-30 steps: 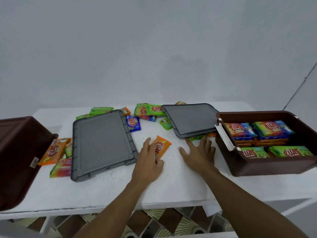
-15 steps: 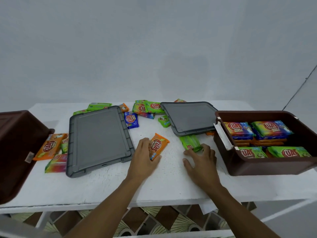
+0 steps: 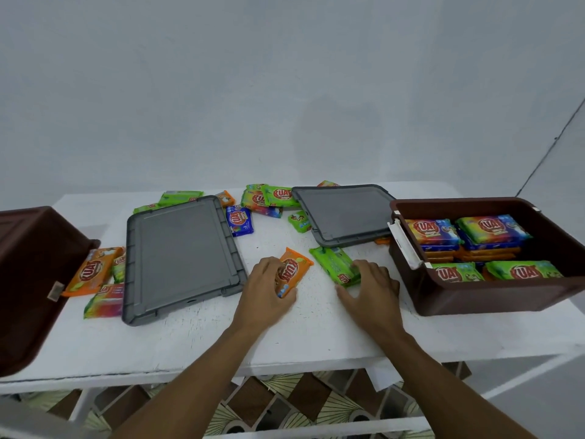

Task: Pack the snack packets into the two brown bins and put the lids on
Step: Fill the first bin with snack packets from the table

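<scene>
A: Snack packets everywhere from where I'm watching. Far left, the tipped brown bin (image 3: 34, 280) spills an orange packet (image 3: 90, 270) beside the big grey lid (image 3: 182, 258).

B: And the hands?

A: My feed shows the left hand (image 3: 264, 293) with fingers curled onto the orange snack packet (image 3: 291, 272) on the white table (image 3: 316, 337). Right hand (image 3: 372, 289) presses a green snack packet (image 3: 335, 264), fingers over its end; a full grasp I cannot tell. Second lid (image 3: 345, 213) sits behind, and the right brown bin (image 3: 493, 296) holds stacked packets.
</scene>
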Action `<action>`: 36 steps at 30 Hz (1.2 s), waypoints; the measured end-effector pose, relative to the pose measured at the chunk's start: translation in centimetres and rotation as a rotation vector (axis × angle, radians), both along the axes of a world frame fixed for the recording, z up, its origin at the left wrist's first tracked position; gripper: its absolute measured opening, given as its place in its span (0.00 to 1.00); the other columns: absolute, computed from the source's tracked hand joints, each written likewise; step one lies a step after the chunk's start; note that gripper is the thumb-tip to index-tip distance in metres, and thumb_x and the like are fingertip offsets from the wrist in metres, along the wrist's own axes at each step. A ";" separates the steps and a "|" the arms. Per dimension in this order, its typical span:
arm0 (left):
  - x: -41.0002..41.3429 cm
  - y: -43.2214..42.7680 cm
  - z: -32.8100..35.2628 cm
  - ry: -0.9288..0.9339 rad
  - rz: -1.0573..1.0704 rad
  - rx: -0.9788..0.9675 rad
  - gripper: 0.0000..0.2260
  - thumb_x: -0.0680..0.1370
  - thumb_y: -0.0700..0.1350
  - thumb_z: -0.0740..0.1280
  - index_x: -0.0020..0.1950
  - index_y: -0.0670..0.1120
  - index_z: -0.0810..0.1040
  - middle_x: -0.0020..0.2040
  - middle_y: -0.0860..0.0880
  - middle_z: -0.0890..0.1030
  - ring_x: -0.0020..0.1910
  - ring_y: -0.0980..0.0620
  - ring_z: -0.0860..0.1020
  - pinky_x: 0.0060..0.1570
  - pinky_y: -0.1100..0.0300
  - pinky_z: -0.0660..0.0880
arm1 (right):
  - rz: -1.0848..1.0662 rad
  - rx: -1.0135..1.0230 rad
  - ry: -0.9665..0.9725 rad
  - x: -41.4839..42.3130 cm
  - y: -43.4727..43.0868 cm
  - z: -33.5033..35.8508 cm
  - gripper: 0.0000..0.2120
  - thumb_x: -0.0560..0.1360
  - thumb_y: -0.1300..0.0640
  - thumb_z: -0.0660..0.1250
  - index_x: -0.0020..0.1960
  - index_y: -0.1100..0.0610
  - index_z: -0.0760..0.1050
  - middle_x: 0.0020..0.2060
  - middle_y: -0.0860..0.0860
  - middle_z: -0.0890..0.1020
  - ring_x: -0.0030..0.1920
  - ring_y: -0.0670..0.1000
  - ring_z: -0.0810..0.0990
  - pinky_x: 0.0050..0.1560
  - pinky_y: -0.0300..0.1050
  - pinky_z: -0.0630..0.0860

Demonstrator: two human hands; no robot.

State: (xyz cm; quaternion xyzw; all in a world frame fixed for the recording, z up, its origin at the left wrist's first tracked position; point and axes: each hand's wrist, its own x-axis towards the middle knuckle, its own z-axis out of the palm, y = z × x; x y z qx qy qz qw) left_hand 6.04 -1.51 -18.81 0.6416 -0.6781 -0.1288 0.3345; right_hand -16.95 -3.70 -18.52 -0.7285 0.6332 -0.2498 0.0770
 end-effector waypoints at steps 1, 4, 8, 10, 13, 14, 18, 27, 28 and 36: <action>0.0 0.1 0.2 -0.001 0.011 0.016 0.25 0.72 0.56 0.72 0.65 0.48 0.70 0.60 0.53 0.72 0.56 0.54 0.73 0.49 0.59 0.76 | -0.006 -0.022 -0.023 0.0 0.2 0.2 0.21 0.73 0.41 0.63 0.62 0.50 0.70 0.52 0.47 0.77 0.54 0.50 0.73 0.55 0.51 0.69; 0.0 0.7 0.7 -0.111 -0.008 0.027 0.26 0.73 0.60 0.70 0.64 0.47 0.70 0.59 0.52 0.72 0.55 0.53 0.72 0.49 0.60 0.74 | 0.008 -0.080 -0.195 -0.1 1.0 0.6 0.17 0.76 0.44 0.50 0.56 0.51 0.71 0.41 0.48 0.78 0.43 0.51 0.75 0.47 0.50 0.72; 0.5 1.2 2.0 -0.142 -0.053 0.019 0.19 0.79 0.55 0.62 0.59 0.41 0.79 0.68 0.52 0.68 0.54 0.54 0.76 0.50 0.62 0.75 | -0.018 -0.056 -0.402 -0.5 0.8 0.7 0.12 0.81 0.52 0.50 0.46 0.54 0.69 0.36 0.50 0.77 0.35 0.49 0.76 0.33 0.49 0.73; 1.0 1.4 2.1 -0.137 -0.123 -0.009 0.15 0.82 0.48 0.59 0.50 0.40 0.82 0.69 0.53 0.67 0.46 0.57 0.77 0.45 0.64 0.76 | -0.066 0.005 -0.479 -0.7 0.6 0.7 0.12 0.83 0.56 0.51 0.46 0.56 0.70 0.36 0.50 0.78 0.34 0.48 0.77 0.30 0.45 0.73; 1.8 1.6 1.8 -0.229 -0.243 -0.054 0.09 0.79 0.39 0.62 0.54 0.41 0.81 0.68 0.50 0.71 0.48 0.53 0.79 0.43 0.67 0.76 | -0.098 0.000 -0.478 -0.9 0.2 0.3 0.11 0.83 0.56 0.52 0.51 0.57 0.72 0.41 0.51 0.80 0.38 0.49 0.79 0.35 0.46 0.76; 2.1 1.6 1.7 -0.259 -0.280 -0.086 0.10 0.78 0.37 0.64 0.56 0.42 0.81 0.67 0.48 0.73 0.51 0.51 0.79 0.45 0.67 0.74 | -0.102 -0.004 -0.475 -1.0 0.1 0.1 0.11 0.83 0.56 0.53 0.53 0.57 0.73 0.43 0.51 0.81 0.41 0.49 0.80 0.38 0.47 0.78; 3.3 0.7 1.7 -0.393 -0.406 -0.107 0.16 0.77 0.38 0.66 0.65 0.47 0.78 0.68 0.48 0.76 0.62 0.47 0.74 0.58 0.55 0.74 | -0.118 0.019 -0.455 -1.0 -0.2 -0.2 0.11 0.81 0.54 0.58 0.59 0.55 0.73 0.51 0.51 0.80 0.49 0.51 0.79 0.47 0.51 0.79; 3.4 1.6 1.3 -0.427 -0.426 -0.168 0.16 0.76 0.45 0.63 0.64 0.48 0.77 0.60 0.47 0.78 0.60 0.47 0.77 0.59 0.48 0.74 | -0.110 -0.010 -0.371 -0.8 0.2 0.0 0.14 0.77 0.54 0.63 0.63 0.51 0.72 0.52 0.52 0.80 0.52 0.52 0.78 0.49 0.51 0.78; 3.4 1.7 1.4 -0.424 -0.418 -0.160 0.17 0.77 0.47 0.61 0.64 0.49 0.76 0.60 0.47 0.78 0.60 0.46 0.76 0.59 0.48 0.73 | -0.099 -0.011 -0.353 -0.7 0.3 0.2 0.14 0.77 0.54 0.63 0.63 0.52 0.72 0.50 0.52 0.80 0.50 0.52 0.77 0.47 0.50 0.77; 3.4 2.3 1.5 -0.422 -0.336 -0.089 0.18 0.76 0.53 0.65 0.65 0.51 0.75 0.57 0.51 0.73 0.56 0.51 0.72 0.54 0.56 0.73 | 0.014 0.006 -0.197 -0.3 1.1 0.9 0.17 0.78 0.55 0.62 0.66 0.51 0.73 0.32 0.46 0.76 0.34 0.49 0.77 0.43 0.48 0.78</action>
